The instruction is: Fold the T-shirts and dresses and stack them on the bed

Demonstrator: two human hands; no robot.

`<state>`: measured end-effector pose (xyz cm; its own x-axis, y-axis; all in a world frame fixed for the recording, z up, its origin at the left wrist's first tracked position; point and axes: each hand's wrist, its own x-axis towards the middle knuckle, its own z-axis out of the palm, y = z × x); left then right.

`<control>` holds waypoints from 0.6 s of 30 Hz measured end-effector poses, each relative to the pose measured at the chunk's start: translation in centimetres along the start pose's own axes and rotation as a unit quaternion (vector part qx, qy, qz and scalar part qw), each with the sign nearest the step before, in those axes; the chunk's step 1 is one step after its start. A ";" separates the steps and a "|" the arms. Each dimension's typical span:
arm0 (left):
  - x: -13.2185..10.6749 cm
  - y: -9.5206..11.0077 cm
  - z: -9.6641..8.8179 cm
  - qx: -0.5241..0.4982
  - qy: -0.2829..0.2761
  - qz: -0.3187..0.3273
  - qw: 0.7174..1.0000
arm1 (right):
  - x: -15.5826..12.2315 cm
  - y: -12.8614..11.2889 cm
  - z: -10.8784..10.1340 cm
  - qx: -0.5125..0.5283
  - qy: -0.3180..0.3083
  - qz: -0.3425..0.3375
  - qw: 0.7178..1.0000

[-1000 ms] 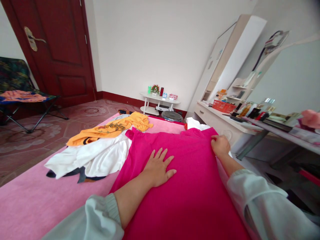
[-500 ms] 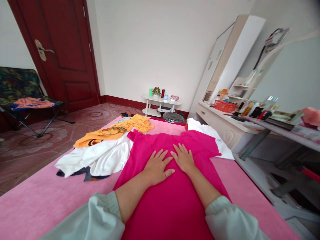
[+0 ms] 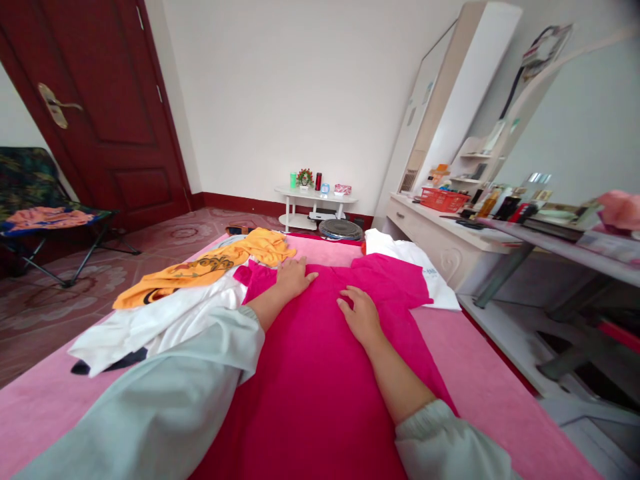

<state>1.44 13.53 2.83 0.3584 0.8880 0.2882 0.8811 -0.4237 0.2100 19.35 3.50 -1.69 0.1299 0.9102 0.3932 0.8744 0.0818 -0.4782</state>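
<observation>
A bright pink T-shirt lies spread flat on a pale pink bed cover. My left hand rests flat near the shirt's collar at its far left, fingers stretched out. My right hand lies flat on the shirt's chest, fingers apart. Neither hand holds anything. An orange garment and a white garment are heaped to the left of the shirt. Another white garment lies past the shirt's right sleeve.
A white dresser crowded with bottles and a red basket stands on the right. A small white table sits by the far wall. A folding chair and a dark red door are at left.
My left hand slid away from me up the shirt to the collar area. My right hand, which first held the right sleeve edge, came to the middle and stays flat.
</observation>
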 end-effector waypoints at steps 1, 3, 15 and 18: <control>0.5 -0.1 0.0 0.005 -0.018 0.003 1.000 | 0.1 0.2 0.0 0.021 0.020 0.001 1.000; 0.7 0.1 -0.1 0.004 -0.027 0.018 0.999 | 0.2 0.4 -0.1 0.065 0.083 0.008 0.994; -13.9 2.7 -4.0 0.020 -0.065 0.418 0.906 | 0.3 0.5 -1.8 0.104 0.361 0.005 0.927; -14.4 2.3 -4.7 -0.012 -0.035 0.376 0.926 | 0.4 0.6 -1.5 0.132 0.328 -0.003 0.936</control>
<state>-3.17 -1.08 3.50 0.8874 0.3488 0.3014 0.3670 -0.9302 -0.0042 20.65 3.25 -0.64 0.4590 0.4723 0.7525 0.7414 0.2630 -0.6173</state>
